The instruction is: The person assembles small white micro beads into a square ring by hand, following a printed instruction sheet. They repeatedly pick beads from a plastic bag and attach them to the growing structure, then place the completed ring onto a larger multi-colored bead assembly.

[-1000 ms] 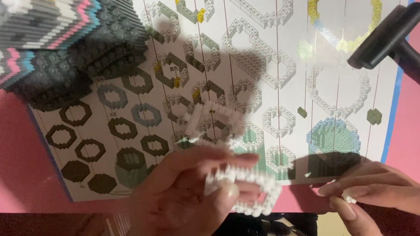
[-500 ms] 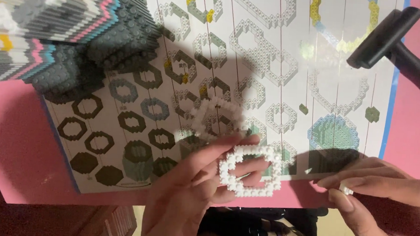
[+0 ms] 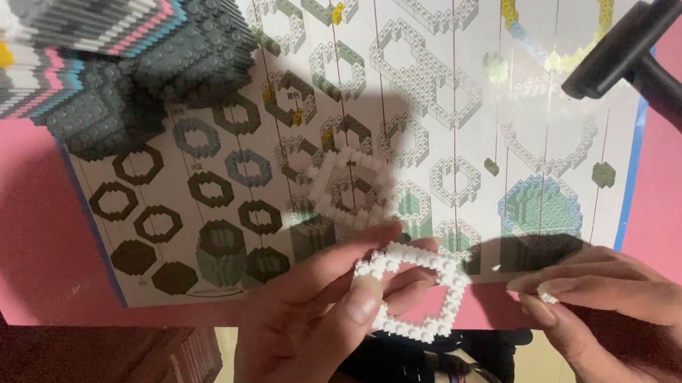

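Lifted slightly since earlier, the left hand [image 3: 309, 324] pinches a white hexagonal brick ring [image 3: 412, 290] below the printed instruction sheet [image 3: 408, 125]; the right hand [image 3: 625, 311] pinches a tiny white brick [image 3: 546, 295] just beside the ring.

The instruction sheet [image 3: 408, 125] lies flat on the table [image 3: 21, 259], and everything else sits around it. A stacked brick block [image 3: 98, 42] stands on the sheet's far left corner, partly overhanging the table. A hammer-like tool [image 3: 641, 60] rests across the sheet's far right corner. At the sheet's near edge, the left hand [image 3: 309, 324] holds a brick ring [image 3: 414, 291] just over that edge. The right hand [image 3: 625, 319] is beside the ring, at the sheet's near right corner, pinching a small brick [image 3: 548, 295].
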